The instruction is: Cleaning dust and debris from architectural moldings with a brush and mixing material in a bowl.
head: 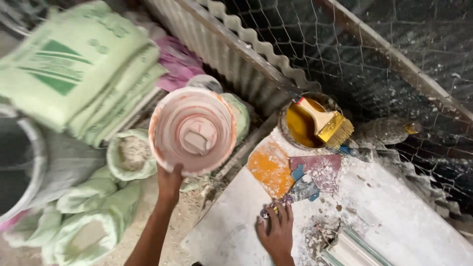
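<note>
Out past the edge of the white board (pixel 394 216), the left hand (pixel 170 181) has a pink-smeared bucket (pixel 193 130) by its lower rim, fingers closed on the edge, the bucket tipped so its mouth faces up at the head camera. The bucket sits above and beyond the hand, over a heap of pale green sacks (pixel 74 64) and an open bag of grey powder (pixel 131 153). Now the right hand (pixel 277 231): it's pressed flat on the board, fingers spread, holding nothing. Its fingertips touch a small purple-and-yellow scrap (pixel 271 209). Just beyond lie a blue-grey scraper (pixel 303 186), an orange patch of paint (pixel 270 168) and a dull red patch (pixel 320 167). Farther up, a tin of yellow-brown liquid (pixel 298 129) stands at the board's corner, a broad brush (pixel 327 123) resting across its rim, bristles hanging off to the right. Wire mesh (pixel 345 54) runs behind it all.
</note>
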